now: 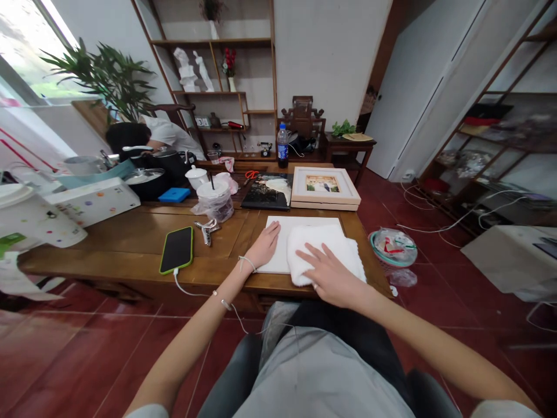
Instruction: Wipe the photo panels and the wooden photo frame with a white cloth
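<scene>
A white flat board (278, 264) lies at the front edge of the wooden table (230, 238). On its right part rests a folded white towel (348, 244), which hangs a little past the board. My right hand (328, 273) lies on the towel with its fingers spread. At the board's left edge, my left hand (265, 244) rests with its fingers stretched out along the surface. Behind the board are a framed picture (324, 184) in a pale wood frame and a dark picture panel (267, 191).
Left of the board are a phone (177, 249) on a cable, a silver metal piece (206, 230) and a lidded plastic cup (214, 197). Farther back stand a dark bottle (282, 148), red scissors (251, 174) and a black pot (145, 181). Someone's white sleeve (167, 130) shows behind the table.
</scene>
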`<state>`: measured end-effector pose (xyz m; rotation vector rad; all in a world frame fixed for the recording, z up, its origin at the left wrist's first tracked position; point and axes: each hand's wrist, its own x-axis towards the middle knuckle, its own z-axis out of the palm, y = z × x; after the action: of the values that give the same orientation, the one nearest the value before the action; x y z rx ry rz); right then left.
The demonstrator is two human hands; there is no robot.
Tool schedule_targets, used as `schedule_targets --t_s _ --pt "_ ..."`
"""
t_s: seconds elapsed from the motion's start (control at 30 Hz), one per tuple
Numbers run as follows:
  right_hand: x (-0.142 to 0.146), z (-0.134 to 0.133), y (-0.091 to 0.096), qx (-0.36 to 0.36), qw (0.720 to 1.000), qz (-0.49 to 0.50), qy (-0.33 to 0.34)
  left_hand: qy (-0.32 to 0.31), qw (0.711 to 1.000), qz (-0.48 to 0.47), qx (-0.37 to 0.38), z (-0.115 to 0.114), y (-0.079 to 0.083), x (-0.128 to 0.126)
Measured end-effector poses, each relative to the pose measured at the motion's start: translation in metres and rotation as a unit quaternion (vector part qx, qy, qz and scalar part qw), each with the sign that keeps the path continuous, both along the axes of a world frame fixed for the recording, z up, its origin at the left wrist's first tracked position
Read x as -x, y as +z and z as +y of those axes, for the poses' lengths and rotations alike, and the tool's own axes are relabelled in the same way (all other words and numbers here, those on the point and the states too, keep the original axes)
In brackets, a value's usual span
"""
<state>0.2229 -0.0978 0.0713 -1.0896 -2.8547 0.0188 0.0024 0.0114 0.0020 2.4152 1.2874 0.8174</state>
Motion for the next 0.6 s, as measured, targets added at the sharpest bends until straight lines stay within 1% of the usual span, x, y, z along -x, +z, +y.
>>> schedule_targets --t_s 0.07,0.1,0.17,0.2,0.27,0.4,0.47,0.53,0.6 --pt "0.002 -0.016 0.005 0.018 1.000 -0.007 0.007 0.000 1.000 -0.001 0.000 0.000 0.000 0.000" --pt "0.002 -0.020 0.008 0.027 1.000 -0.008 0.004 0.000 1.000 -0.001 -0.001 0.001 -0.001 0.000" --pt "0.003 -0.019 0.011 0.038 0.999 -0.001 -0.012 0.000 1.000 -0.002 -0.006 0.001 -0.002 0.000" --pt "0.003 -0.013 0.011 0.040 0.999 0.004 -0.025 -0.001 1.000 -0.002 -0.008 0.002 -0.002 0.001" --pt "0.004 0.007 0.011 0.038 0.998 0.011 -0.050 -0.003 1.000 -0.003 -0.012 0.003 -0.003 0.001" --pt "0.005 0.066 0.006 0.010 0.996 0.013 -0.091 -0.007 1.000 -0.010 -0.012 0.004 -0.005 0.002" --pt "0.006 0.090 0.003 0.000 0.994 0.014 -0.105 -0.008 1.000 -0.012 -0.014 0.004 -0.005 0.002" --pt "0.007 0.104 0.001 -0.009 0.994 0.014 -0.109 -0.009 1.000 -0.010 -0.015 0.005 -0.005 0.002" --pt "0.007 0.105 0.000 -0.018 0.995 0.011 -0.098 -0.009 1.000 -0.007 -0.015 0.004 -0.005 0.002"
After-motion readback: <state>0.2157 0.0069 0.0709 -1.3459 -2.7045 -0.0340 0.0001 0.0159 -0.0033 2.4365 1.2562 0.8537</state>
